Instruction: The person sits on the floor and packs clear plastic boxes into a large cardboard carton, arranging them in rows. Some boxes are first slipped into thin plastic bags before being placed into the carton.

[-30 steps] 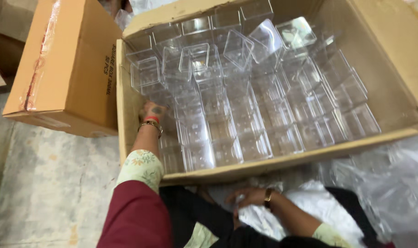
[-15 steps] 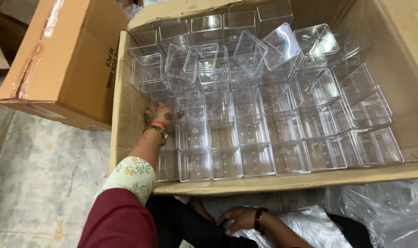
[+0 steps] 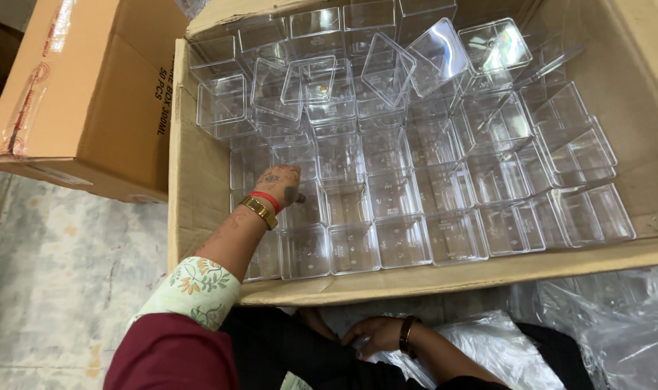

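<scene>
My left hand (image 3: 280,184) reaches into the big open cardboard box (image 3: 199,188) and rests, fingers curled, on the clear plastic boxes (image 3: 386,195) packed in rows inside it; whether it has closed around one or only touches the rims, I cannot tell. A red band and a gold watch sit on that wrist. My right hand (image 3: 376,334) lies low in my lap, outside the carton, fingers loosely bent on the dark cloth at the edge of the crinkled clear plastic bags (image 3: 603,332); it does not appear to be gripping anything. The plastic boxes fill the carton's floor, neat in the near rows, tipped and jumbled toward the far wall, where several lean at angles on their neighbours. A second, closed cardboard box (image 3: 90,94) stands just beside the open one on the pale floor (image 3: 61,274).

The risk, as I judge it, lies in that loose far pile: a tug at one tightly packed piece could shift its neighbours and bring the tilted ones sliding down, and thin clear plastic may crack or scuff.
</scene>
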The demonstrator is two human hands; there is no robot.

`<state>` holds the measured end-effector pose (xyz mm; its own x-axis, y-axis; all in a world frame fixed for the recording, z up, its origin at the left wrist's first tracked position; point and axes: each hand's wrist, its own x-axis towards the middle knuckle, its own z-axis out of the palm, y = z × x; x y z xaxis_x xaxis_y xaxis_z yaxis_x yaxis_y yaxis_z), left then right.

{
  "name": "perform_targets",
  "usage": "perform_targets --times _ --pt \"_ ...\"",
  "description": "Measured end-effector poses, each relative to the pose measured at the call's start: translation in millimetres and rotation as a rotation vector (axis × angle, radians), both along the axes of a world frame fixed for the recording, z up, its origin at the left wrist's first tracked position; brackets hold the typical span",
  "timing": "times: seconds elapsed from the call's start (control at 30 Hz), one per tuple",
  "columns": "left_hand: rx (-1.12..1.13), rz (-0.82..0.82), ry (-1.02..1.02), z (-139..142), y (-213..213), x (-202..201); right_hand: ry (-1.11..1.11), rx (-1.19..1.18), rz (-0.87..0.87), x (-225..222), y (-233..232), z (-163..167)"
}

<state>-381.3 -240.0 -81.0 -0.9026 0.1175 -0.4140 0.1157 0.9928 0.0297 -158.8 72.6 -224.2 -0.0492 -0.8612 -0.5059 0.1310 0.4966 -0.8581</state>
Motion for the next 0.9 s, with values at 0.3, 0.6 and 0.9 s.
perform_targets --times 0.3,0.6,0.9 --pt "0.083 0.037 -0.101 14.4 7.6 5.2 0.051 0.021 0.019 -4.5 -0.2 10.3" --pt "0.127 -0.052 -0.048 18.8 8.6 3.4 -0.029 0.052 -0.03 -1.0 -1.0 6.1" --pt "0.07 -0.069 -0.115 41.1 17.2 13.3 0.041 -0.013 -0.015 3.2 -1.7 -8.0"
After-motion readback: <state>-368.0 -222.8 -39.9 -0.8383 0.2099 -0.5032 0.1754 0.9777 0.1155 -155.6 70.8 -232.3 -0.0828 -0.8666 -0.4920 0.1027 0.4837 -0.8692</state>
